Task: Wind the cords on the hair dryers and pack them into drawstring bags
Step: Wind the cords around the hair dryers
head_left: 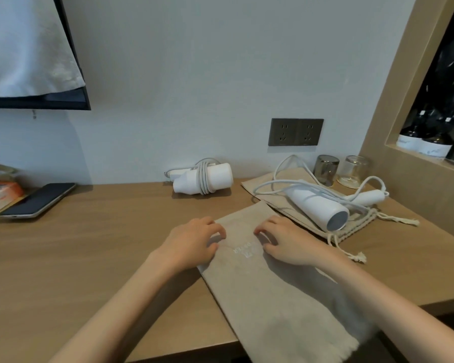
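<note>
The person's left hand (192,242) and right hand (286,242) are both down on a flat beige cloth drawstring bag (260,284), which runs from the middle of the frame to the bottom right and hangs over the front edge of the light wooden desk (102,244). Each hand has its fingers bent and its thumb set opposite them, gripping the cloth on either side of the pale lettering printed on it. Further back, at the centre of the frame against the wall, lies a white hair dryer with its cord wound round the body (203,179). To the right of centre a second white hair dryer (317,205) lies on another beige drawstring bag (281,187), nozzle pointing towards the viewer, and its loose white cord (286,184) loops across that bag. That bag's cream knotted drawstrings (359,256) trail over the desk just right of the right hand. Behind them stand a smoky glass tumbler (325,169) and a clear glass tumbler (355,171), below a dark double wall socket (295,132). At the left edge a black smartphone (37,200) lies flat on the desk. A dark-framed screen draped with white cloth (24,48) fills the upper left, and dark bottles (425,142) stand in a wooden niche at the right.
</note>
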Tool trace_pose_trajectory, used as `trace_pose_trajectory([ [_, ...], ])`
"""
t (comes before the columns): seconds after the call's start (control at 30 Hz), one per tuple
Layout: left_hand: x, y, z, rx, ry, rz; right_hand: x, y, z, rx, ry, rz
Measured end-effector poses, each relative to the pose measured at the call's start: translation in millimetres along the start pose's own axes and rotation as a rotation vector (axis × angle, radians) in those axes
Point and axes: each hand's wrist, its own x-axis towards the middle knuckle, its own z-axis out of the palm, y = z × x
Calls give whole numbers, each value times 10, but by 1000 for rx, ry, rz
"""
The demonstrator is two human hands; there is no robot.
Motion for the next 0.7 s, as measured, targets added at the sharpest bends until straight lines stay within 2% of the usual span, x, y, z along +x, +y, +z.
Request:
trace_pose_trajectory([
  [0.1,-30,-235,-7,92,33,-99,133,-187,92,-1,-3,-36],
  [0.23,38,-559,42,127,-33,-202,374,-412,199,-36,-3,-32],
  [0.4,215,-678,56,118,-28,-225,576,-473,251,-39,30,3],
  [0.5,288,-669,40,135,2,-207,530,-423,187,38,11,-26],
  [0.6,320,-572,19,135,98,-176,358,-325,23,157,161,-59],
  [0.7,369,-342,-24,34,199,-117,184,-114,-186,111,472,-54],
])
